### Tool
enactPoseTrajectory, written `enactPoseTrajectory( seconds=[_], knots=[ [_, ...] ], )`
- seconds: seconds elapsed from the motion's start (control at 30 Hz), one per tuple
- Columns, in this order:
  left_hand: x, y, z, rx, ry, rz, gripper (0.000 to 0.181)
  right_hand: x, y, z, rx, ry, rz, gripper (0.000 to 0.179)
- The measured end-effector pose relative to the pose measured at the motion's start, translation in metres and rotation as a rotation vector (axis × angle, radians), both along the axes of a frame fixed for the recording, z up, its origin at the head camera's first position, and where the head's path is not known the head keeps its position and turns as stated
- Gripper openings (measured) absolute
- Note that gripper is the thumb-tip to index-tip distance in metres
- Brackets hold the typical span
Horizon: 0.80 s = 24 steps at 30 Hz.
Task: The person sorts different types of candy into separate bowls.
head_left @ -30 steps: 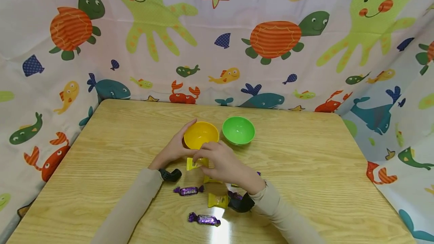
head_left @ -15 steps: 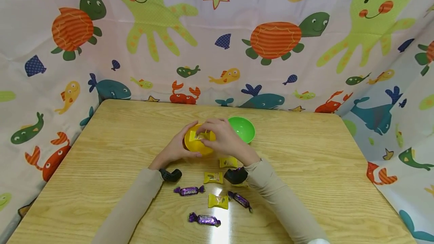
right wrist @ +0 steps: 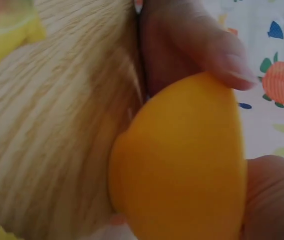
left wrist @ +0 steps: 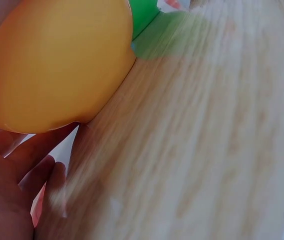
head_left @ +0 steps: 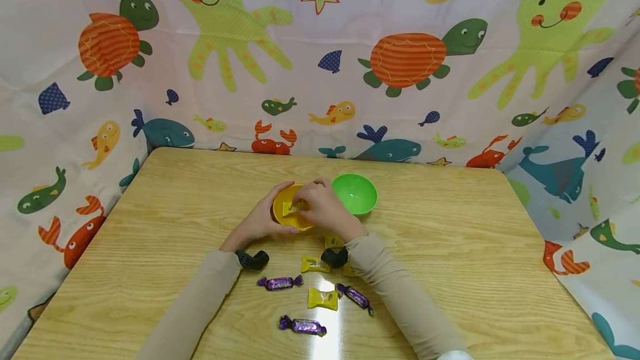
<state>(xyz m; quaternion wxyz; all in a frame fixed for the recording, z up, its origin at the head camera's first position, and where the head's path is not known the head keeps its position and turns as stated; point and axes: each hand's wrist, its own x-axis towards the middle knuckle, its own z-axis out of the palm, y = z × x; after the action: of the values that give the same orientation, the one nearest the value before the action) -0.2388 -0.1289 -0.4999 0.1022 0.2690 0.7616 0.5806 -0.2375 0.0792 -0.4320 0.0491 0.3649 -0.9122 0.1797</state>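
My left hand (head_left: 260, 218) holds the yellow bowl (head_left: 305, 224) from its left side, thumb at the near rim and fingers round the far side. In the left wrist view the bowl's outer wall (left wrist: 62, 65) rests against those fingers. My right hand (head_left: 326, 207) reaches over the bowl from the right. Its fingertips pinch a yellow-wrapped candy (head_left: 287, 209) inside the bowl; part of the candy is hidden by the fingers. The right wrist view shows the bowl (right wrist: 181, 150) between both hands, but the candy is out of sight there.
A green bowl (head_left: 367, 201) stands right of the yellow one. Nearer lie yellow-wrapped candies, such as one candy (head_left: 322, 298), and purple twist-wrapped candies (head_left: 280, 283), (head_left: 302, 326), (head_left: 355, 296) on the wooden table (head_left: 450, 249). A printed sea-animal curtain (head_left: 280, 71) surrounds the table.
My right hand has carried the yellow-wrapped candy from the table in front of the yellow bowl up and into the bowl. My left hand keeps its hold on the bowl.
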Motion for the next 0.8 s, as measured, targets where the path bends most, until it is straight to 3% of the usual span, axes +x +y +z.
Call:
enactPoseTrajectory(
  seconds=[0.03,0.2,0.4,0.67,0.8],
  knots=[
    [0.002,0.000,0.004,0.001,-0.010,-0.003,0.108,0.000,-0.001,-0.001,0.008,0.012,0.001,0.013],
    [0.003,0.001,0.006,-0.003,-0.006,0.005,0.108,-0.001,-0.003,-0.005,0.031,0.031,-0.001,0.009],
    [0.002,0.001,0.002,-0.001,-0.003,0.016,0.109,-0.002,-0.002,-0.006,0.046,0.015,-0.009,0.008],
    [0.000,0.002,0.002,-0.016,-0.007,0.003,0.111,0.001,0.001,0.007,-0.001,-0.042,-0.024,0.012],
    [0.006,0.002,0.014,-0.017,-0.018,-0.011,0.109,0.008,0.006,0.017,-0.064,-0.042,-0.012,0.011]
  ],
)
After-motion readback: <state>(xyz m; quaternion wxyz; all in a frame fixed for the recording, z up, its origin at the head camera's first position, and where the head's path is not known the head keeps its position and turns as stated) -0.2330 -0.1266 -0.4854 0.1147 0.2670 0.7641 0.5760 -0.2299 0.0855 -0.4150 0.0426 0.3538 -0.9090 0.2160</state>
